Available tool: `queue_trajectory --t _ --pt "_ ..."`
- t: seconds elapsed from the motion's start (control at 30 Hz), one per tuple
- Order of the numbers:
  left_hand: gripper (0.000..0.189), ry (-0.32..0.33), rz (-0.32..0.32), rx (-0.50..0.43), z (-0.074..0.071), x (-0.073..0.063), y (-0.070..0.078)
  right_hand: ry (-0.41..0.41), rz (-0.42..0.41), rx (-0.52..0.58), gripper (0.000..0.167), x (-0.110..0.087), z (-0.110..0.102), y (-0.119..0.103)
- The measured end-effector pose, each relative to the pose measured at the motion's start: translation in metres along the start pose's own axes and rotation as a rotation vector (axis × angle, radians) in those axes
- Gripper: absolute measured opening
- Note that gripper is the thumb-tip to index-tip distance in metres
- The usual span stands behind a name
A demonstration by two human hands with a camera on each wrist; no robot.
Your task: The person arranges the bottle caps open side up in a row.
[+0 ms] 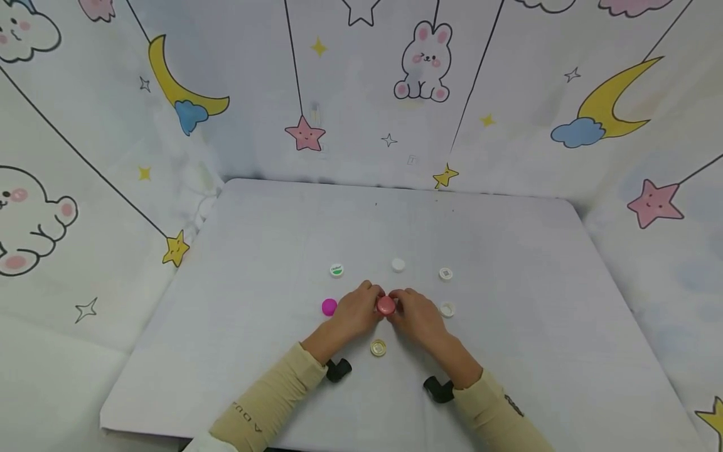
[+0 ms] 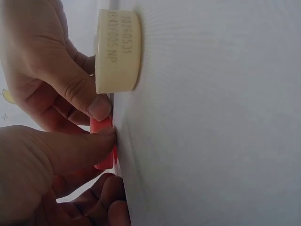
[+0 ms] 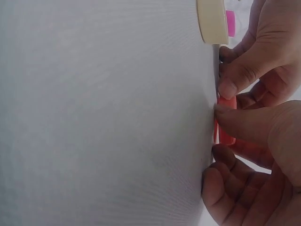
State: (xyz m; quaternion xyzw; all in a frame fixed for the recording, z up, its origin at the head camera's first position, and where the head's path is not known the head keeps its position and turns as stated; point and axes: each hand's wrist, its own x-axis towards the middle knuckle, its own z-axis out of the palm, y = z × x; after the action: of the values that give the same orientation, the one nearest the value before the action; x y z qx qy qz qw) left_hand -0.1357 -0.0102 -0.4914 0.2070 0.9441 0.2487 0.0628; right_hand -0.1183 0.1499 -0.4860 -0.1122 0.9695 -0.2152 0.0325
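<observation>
My left hand (image 1: 354, 312) and right hand (image 1: 419, 318) meet over a round red bottle cap (image 1: 386, 306), each pinching it from its own side. In the left wrist view, both thumbs press the near side of the red cap (image 2: 101, 126), low against the table. The fingers behind it are partly hidden. Just nearer to me lies a cream-gold cap (image 1: 378, 348), with printed numbers on its side in the left wrist view. A magenta cap (image 1: 329, 307) sits beside my left hand, and a white ring-like cap (image 1: 447, 309) beside my right.
Beyond the hands lie a white cap with green print (image 1: 336, 270), a plain white cap (image 1: 398, 265) and a white cap with a square mark (image 1: 446, 274). Black devices (image 1: 339, 370) sit at the wrists. A printed cloth backdrop (image 1: 361, 81) stands behind the white table (image 1: 226, 351).
</observation>
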Motion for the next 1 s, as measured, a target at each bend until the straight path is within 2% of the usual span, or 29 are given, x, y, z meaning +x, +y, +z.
queue_trajectory --t 0.27,0.47,0.73,1.0 --pt "0.034 0.012 0.006 -0.096 -0.001 0.002 -0.002 0.025 -0.007 0.041 0.038 -0.002 -0.006 0.0" --pt "0.031 0.057 0.037 -0.158 -0.009 0.002 0.001 0.064 -0.027 0.078 0.038 -0.005 -0.017 -0.001" --pt "0.033 0.062 0.017 -0.208 -0.018 0.0 0.007 0.095 -0.061 0.104 0.043 -0.007 -0.027 -0.001" --pt "0.025 0.053 -0.015 -0.28 -0.02 -0.001 0.007 0.105 -0.07 0.134 0.037 -0.01 -0.027 0.003"
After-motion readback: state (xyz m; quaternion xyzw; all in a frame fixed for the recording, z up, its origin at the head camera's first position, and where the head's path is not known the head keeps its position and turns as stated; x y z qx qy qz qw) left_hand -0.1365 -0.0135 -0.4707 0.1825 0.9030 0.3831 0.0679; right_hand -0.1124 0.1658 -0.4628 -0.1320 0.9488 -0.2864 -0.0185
